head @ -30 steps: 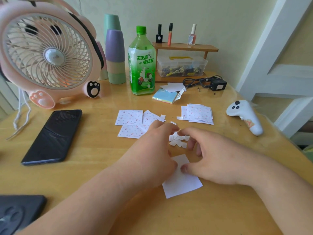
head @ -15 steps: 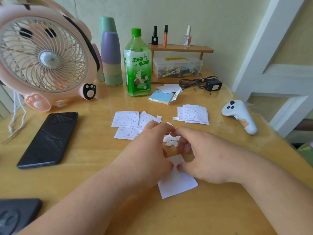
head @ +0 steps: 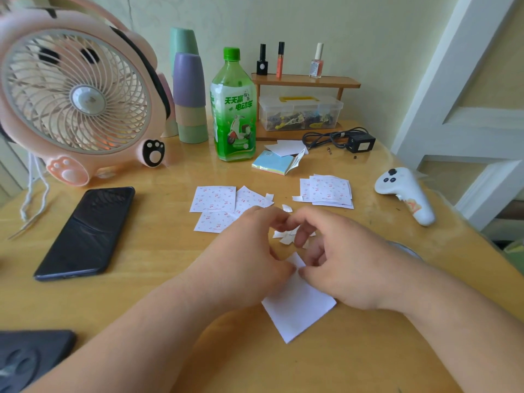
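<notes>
Working the far corner of the flat white paper square (head: 297,316), left hand (head: 246,259) and right hand (head: 351,265) meet, fingers curled, grip indeterminate; next move likely needs fine pinching.

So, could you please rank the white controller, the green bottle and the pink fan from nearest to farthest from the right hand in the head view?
1. white controller, just right of the right hand.
2. green bottle, back centre.
3. pink fan, far back left.

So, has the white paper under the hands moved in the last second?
Yes. The paper has turned slightly anticlockwise against the stack: its near corner has swung right and its right corner has moved farther back.
</notes>
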A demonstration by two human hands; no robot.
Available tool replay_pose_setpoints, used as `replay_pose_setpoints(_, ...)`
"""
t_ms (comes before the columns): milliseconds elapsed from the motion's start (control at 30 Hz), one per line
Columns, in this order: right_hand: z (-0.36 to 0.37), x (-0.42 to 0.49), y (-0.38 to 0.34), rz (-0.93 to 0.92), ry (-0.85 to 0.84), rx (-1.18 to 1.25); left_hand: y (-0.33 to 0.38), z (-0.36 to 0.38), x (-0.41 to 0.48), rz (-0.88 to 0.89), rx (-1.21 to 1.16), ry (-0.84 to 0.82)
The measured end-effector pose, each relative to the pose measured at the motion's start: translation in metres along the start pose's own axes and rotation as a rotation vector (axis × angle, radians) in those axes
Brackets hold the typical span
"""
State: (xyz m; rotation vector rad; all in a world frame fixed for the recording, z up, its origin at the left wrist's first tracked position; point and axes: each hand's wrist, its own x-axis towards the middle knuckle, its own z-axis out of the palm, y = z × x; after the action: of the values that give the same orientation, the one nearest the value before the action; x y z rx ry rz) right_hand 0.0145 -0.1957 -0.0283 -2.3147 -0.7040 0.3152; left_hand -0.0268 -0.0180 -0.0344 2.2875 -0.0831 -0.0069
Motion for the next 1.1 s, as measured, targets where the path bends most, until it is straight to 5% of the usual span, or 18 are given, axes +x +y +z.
replay_pose_setpoints(167,-0.008,0.001,0.001,-0.082,0.098,0.246,-0.001,0.000,0.005,-0.066,-0.355,0.094)
replay_pose_setpoints(600,-0.015,0.004,0.001,-0.081,0.450,0.383,0.001,0.007,0.006,-0.168,-0.832,0.122)
replay_pose_setpoints(800,-0.024,0.004,0.000,0.149,0.181,0.821,0.000,0.002,0.009,-0.233,-1.167,0.111)
replay_pose_setpoints(1100,-0.020,0.002,-0.003,0.205,0.147,0.827,0.006,0.005,0.006,-0.166,-1.159,0.176)
